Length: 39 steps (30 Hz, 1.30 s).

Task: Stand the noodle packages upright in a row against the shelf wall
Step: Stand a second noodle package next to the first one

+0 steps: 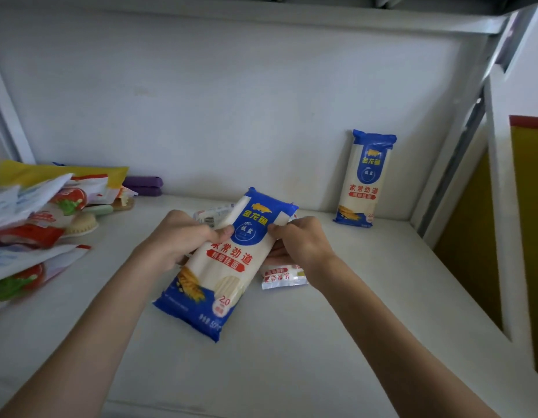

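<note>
A blue and white noodle package (224,263) is tilted above the middle of the shelf, its top leaning away from me. My left hand (179,238) grips its left edge near the top, and my right hand (301,244) pinches its right edge. A second noodle package (362,181) stands upright against the back wall (231,116) at the right. Another package (284,276) lies flat under my right hand, partly hidden. One more (212,215) lies behind the held package, mostly covered.
A loose pile of red, white and yellow bags (35,224) covers the shelf's left end, with a purple pack (144,185) by the wall. A metal upright (469,137) and a yellow panel (530,236) bound the right side.
</note>
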Each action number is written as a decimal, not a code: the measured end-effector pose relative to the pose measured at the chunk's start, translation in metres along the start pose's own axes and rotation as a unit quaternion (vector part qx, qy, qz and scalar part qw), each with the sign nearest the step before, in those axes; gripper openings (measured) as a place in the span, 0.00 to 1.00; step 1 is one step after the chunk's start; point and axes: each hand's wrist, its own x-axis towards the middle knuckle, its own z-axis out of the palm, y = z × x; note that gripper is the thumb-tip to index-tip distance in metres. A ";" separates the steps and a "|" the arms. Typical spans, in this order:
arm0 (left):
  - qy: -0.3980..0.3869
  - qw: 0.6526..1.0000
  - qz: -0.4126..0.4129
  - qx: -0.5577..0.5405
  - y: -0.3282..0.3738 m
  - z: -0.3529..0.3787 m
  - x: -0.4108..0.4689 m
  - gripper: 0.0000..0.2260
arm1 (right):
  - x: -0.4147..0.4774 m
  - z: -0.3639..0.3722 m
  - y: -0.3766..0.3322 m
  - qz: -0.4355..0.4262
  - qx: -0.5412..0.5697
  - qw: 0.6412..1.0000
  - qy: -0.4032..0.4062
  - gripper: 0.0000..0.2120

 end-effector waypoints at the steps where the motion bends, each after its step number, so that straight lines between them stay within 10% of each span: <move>1: 0.001 1.000 0.008 -0.016 0.004 0.007 0.002 0.17 | 0.001 -0.007 -0.003 -0.001 0.006 1.000 0.012 0.04; 21: 0.021 0.987 0.116 -0.112 0.072 0.151 0.042 0.20 | 0.029 -0.128 -0.023 -0.029 0.065 0.984 0.162 0.11; 39: 0.011 0.972 0.190 -0.140 0.061 0.183 0.105 0.09 | 0.089 -0.148 0.005 -0.088 -0.137 0.977 0.139 0.15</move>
